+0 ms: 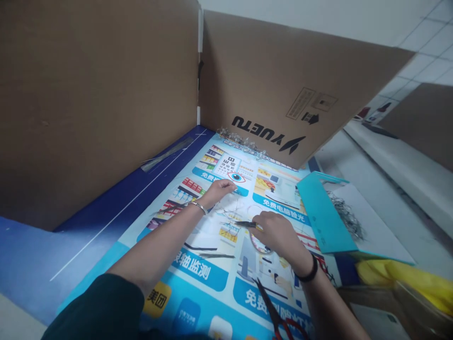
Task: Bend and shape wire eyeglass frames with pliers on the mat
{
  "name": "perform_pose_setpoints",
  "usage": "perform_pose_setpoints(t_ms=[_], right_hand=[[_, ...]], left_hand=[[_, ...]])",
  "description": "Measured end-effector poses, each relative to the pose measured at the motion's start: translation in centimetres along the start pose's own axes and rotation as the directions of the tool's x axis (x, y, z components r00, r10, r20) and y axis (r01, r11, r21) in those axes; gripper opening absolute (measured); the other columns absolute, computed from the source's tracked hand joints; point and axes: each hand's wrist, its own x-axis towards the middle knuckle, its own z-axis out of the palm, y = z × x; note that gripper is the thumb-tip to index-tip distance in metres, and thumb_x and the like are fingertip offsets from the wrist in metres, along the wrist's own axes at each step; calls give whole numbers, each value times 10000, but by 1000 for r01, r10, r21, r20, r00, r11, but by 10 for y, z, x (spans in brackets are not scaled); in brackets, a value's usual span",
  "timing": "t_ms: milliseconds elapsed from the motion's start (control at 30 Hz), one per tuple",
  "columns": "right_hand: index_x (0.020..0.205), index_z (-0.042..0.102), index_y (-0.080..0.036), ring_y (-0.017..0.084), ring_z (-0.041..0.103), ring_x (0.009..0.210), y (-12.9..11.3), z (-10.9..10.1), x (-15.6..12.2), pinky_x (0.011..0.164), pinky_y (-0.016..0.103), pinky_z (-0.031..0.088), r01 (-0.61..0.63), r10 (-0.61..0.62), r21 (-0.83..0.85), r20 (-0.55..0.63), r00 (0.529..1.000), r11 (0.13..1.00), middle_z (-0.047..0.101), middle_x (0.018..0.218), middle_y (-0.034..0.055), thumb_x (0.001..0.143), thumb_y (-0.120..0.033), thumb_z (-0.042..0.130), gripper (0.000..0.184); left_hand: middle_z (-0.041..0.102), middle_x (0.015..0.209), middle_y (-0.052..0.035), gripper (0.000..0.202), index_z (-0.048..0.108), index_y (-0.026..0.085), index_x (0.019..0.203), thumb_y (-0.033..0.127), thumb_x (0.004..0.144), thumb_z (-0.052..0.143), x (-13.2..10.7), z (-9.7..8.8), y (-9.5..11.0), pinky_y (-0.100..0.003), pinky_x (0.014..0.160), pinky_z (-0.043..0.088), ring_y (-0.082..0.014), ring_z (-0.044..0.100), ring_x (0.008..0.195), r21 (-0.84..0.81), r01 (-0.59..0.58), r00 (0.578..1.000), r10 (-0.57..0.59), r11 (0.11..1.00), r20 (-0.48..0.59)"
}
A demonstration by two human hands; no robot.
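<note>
The right hand (279,233) clenches small pliers (247,224), their nose pointing toward nine o'clock. Thin wire (230,211) lies just off that nose on the poster (198,274), running toward eleven o'clock, where the left hand (220,189) pinches its far end.

Scissors (272,308) handles past bottom edge

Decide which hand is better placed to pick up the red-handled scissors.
Probably the right hand: the scissors lie beside its forearm, though it holds a tool; the left hand reaches farther away.
</note>
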Motion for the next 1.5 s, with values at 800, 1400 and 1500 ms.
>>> perform_pose_setpoints(t_ms=[800, 1400, 1500], right_hand=[[1024, 568, -170, 222, 468, 810, -33, 14, -38, 659, 353, 299, 126, -172, -375, -91, 981, 919, 580, 902, 90, 831, -115, 496, 213], [854, 668, -193, 136, 582, 760, 6, -8, -4, 675, 223, 394, 84, -128, 550, 43, 991, 831, 660, 819, 13, 857, -377, 487, 258], [846, 673, -185, 136, 585, 743, 11, -3, -3, 660, 216, 401, 40, -112, 631, 75, 991, 775, 663, 814, 10, 838, -374, 501, 255]], left_hand=[[599, 675, 6, 237, 642, 157, 697, 394, 692, 624, 4, -2, -8, -261, 669, 392, -139, 511, 673, -2, -32, 999, 32, 999, 9], [628, 713, -7, 234, 648, 154, 718, 386, 705, 620, 6, -3, -12, -279, 727, 417, -152, 548, 714, -23, -36, 999, 37, 999, 30], [629, 712, -8, 229, 653, 153, 721, 380, 700, 630, 6, -3, -11, -277, 722, 417, -150, 547, 711, -19, -37, 999, 37, 999, 28]])
